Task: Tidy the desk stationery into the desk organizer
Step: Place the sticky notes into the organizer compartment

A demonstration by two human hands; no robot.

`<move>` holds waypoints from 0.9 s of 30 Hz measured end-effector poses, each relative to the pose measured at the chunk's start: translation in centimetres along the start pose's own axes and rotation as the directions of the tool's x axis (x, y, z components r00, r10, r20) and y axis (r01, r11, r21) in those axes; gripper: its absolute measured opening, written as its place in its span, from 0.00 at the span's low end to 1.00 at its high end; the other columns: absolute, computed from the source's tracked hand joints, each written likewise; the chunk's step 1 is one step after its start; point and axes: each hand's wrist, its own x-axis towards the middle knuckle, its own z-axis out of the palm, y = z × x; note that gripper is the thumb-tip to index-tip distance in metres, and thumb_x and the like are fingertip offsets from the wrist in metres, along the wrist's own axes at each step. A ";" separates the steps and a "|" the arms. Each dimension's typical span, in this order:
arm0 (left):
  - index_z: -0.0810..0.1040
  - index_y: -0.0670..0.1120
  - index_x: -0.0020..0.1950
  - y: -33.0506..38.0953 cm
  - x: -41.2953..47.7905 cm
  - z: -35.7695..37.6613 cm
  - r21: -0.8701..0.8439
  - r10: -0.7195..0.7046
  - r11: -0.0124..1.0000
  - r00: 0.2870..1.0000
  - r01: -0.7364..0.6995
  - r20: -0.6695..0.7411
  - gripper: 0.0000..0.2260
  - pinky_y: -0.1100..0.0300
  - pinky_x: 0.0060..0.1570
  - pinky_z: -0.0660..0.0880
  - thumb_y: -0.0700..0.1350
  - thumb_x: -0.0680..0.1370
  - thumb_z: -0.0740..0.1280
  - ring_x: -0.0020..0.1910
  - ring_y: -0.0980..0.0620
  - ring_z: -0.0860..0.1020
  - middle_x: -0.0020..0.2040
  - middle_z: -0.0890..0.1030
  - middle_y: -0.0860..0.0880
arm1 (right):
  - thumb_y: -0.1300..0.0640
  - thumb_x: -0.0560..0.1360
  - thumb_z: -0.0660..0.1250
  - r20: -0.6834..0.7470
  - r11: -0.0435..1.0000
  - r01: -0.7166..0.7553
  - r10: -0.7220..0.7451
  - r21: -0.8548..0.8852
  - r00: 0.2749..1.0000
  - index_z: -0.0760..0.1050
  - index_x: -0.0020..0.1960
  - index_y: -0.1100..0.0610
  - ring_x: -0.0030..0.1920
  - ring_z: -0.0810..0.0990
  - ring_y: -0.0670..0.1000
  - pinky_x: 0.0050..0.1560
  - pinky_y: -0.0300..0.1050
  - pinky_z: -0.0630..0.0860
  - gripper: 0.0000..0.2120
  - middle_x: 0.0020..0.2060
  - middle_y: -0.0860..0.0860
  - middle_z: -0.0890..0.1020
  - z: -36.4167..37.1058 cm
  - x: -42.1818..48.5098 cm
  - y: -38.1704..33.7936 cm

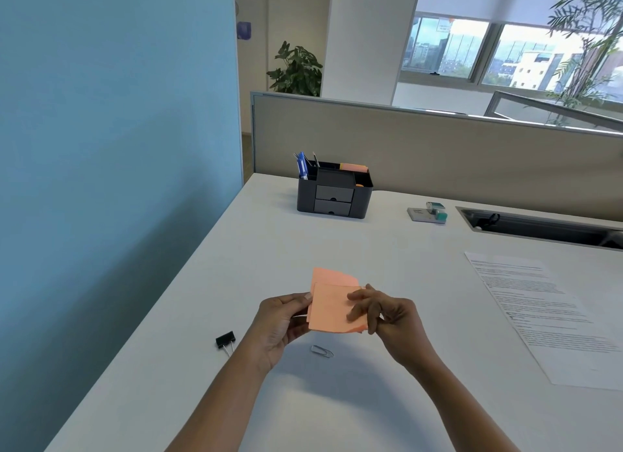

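Both hands held a small stack of orange sticky notes [332, 308] above the counter [387, 249], well in front of the black desk organizer [333, 195]. The left hand [281, 320] pinched the stack's left edge, its grip closed on the paper; the right hand [387, 316] pinched the right edge, fingers [359, 305] spread over the top sheet. The sheets sat askew, at least two layers showing, so the two-handed hold looked meant to square them before stowing.

Counted against the organizer: inside it stood several pens [303, 166], roughly three, in the left compartment, and one more orange pad [354, 167] at the back right. Two drawers faced front, both shut. Right of the organizer lay one stapler [428, 213]. Well in front of it, near the hands, lay one black binder clip [225, 339] and one wire paper clip [322, 350]. One printed sheet [553, 316] lay far right.
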 end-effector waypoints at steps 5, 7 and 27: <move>0.81 0.39 0.44 -0.1 0.0 -0.1 0.000 -0.005 1.000 1.000 0.005 0.018 0.05 0.67 0.28 0.76 0.38 0.76 0.66 0.25 0.57 0.78 0.29 0.81 0.49 | 0.85 0.60 0.55 -0.030 0.999 -0.034 0.034 -0.026 0.999 0.69 0.20 0.45 0.49 0.81 0.42 0.61 0.26 0.66 0.34 0.30 0.42 0.83 0.2 0.2 0.1; 0.81 0.39 0.44 -0.1 0.0 -0.2 -0.001 -0.002 1.000 1.000 0.002 0.022 0.05 0.67 0.28 0.77 0.38 0.76 0.66 0.25 0.57 0.78 0.29 0.81 0.49 | 0.85 0.60 0.54 -0.030 0.999 -0.040 0.039 -0.028 0.999 0.70 0.20 0.45 0.50 0.81 0.41 0.61 0.26 0.66 0.35 0.30 0.41 0.83 0.2 0.1 0.1; 0.81 0.40 0.47 -3.1 1.3 0.5 0.302 0.282 0.919 0.958 -0.253 -0.056 0.06 0.68 0.40 0.77 0.34 0.75 0.66 0.39 0.50 0.79 0.40 0.82 0.44 | 0.57 0.77 0.62 -0.039 0.818 -0.490 0.524 0.301 0.851 0.66 0.63 0.52 0.56 0.79 0.50 0.60 0.48 0.75 0.15 0.53 0.50 0.81 1.9 -1.2 -0.4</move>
